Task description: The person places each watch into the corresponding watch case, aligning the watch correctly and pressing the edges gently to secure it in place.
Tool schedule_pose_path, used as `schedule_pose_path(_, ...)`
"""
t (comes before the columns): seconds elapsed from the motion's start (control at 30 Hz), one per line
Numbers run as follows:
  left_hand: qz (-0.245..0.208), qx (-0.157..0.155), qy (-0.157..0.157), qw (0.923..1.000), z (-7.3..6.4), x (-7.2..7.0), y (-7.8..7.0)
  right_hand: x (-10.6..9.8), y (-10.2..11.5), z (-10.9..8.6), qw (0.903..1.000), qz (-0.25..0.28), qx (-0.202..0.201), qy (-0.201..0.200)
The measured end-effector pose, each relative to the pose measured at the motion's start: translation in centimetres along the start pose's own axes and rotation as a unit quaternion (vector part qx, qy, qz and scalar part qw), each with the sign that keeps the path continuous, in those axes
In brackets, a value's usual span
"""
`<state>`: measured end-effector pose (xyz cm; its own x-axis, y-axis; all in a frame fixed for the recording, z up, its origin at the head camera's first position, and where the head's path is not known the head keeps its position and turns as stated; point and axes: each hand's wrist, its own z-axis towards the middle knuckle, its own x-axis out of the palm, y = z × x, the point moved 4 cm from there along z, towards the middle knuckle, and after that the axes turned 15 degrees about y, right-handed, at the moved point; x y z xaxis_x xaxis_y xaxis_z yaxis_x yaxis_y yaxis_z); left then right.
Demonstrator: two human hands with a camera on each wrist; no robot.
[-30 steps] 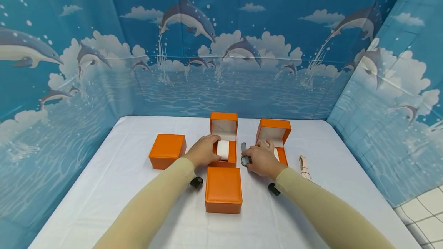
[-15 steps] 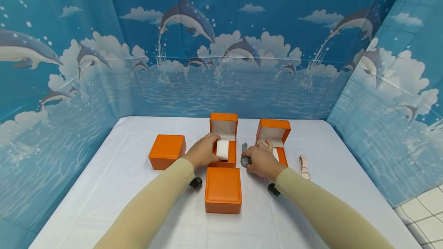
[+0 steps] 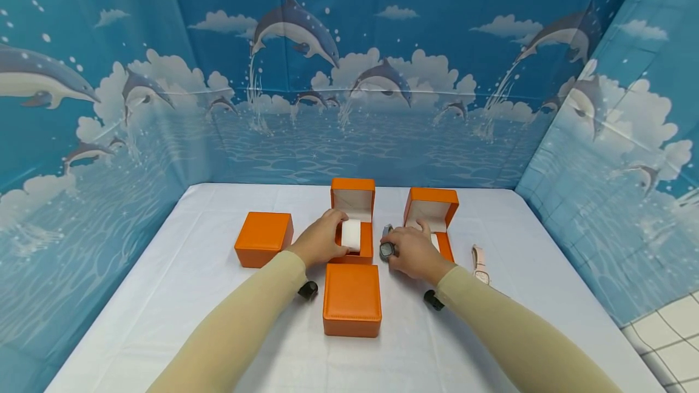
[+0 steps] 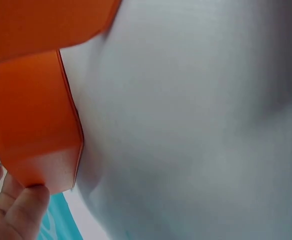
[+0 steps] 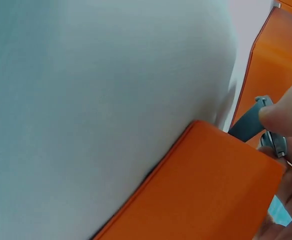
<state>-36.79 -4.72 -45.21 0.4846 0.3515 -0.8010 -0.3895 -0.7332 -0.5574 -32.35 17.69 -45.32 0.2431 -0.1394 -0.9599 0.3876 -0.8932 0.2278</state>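
Observation:
At the centre of the head view stands an orange watch box with its lid raised and a white cushion inside. My left hand grips its left side; in the left wrist view, fingertips press on the box wall. Between the two raised-lid boxes, my right hand pinches a grey wristwatch by its case. In the right wrist view the watch strap hangs beside the thumb. Behind that hand is the second raised-lid watch box, its cushion mostly hidden.
One closed orange box sits to the left, another in front of the centre box. A pink-strapped watch lies at the right, partly behind the sleeve. Dolphin-print curtains hang around the white table.
The grey watch has tilted up slightly in the right hand, and its far strap end now looks shorter and shifted right. The left hand and the boxes hold their places.

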Motion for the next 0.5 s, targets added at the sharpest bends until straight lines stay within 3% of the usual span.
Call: schedule_pose_path(0.5, -0.005, 0.0, 0.011, 0.9999, -0.22, -0.31, 0.02, -0.81, 0.47, -0.49, 0.9981, 0.055, -0.02, -0.018)
